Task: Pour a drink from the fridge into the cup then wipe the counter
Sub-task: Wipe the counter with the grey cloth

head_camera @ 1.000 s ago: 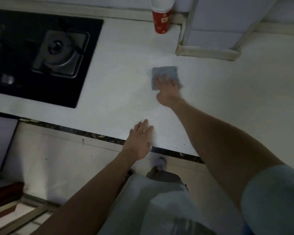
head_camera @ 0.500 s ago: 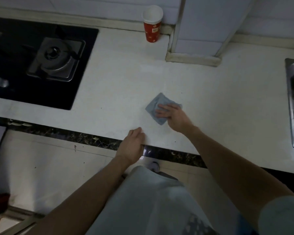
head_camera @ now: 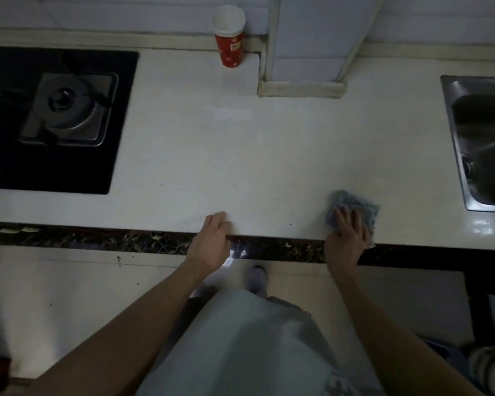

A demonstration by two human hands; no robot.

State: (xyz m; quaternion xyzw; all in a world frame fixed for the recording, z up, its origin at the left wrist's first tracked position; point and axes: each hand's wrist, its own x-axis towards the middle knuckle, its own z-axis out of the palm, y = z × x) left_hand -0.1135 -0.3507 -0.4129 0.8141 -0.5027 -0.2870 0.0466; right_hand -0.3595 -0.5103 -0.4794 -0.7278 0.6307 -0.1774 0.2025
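Lower centre: left hand is resting on the white stone counter edge, fingers loose, holding nothing. Top centre: red white-rimmed paper cup is standing by the wall. Lower right: right hand is pressing flat fingers on the bunched blue cloth. Risk: cloth is sitting at the front edge; an outward stroke could drop it.

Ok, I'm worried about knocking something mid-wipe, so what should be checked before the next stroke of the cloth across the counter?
Right hand on blue cloth: ok, pressing it flat.
Cloth fully on counter: not ok, its near corner seems to overhang the front edge.
Red cup out of the way: ok, upright by the back wall, apart from the cloth.
Left hand braced: ok, rests on the counter's front edge.
Spill gone: cannot tell, light is dim.
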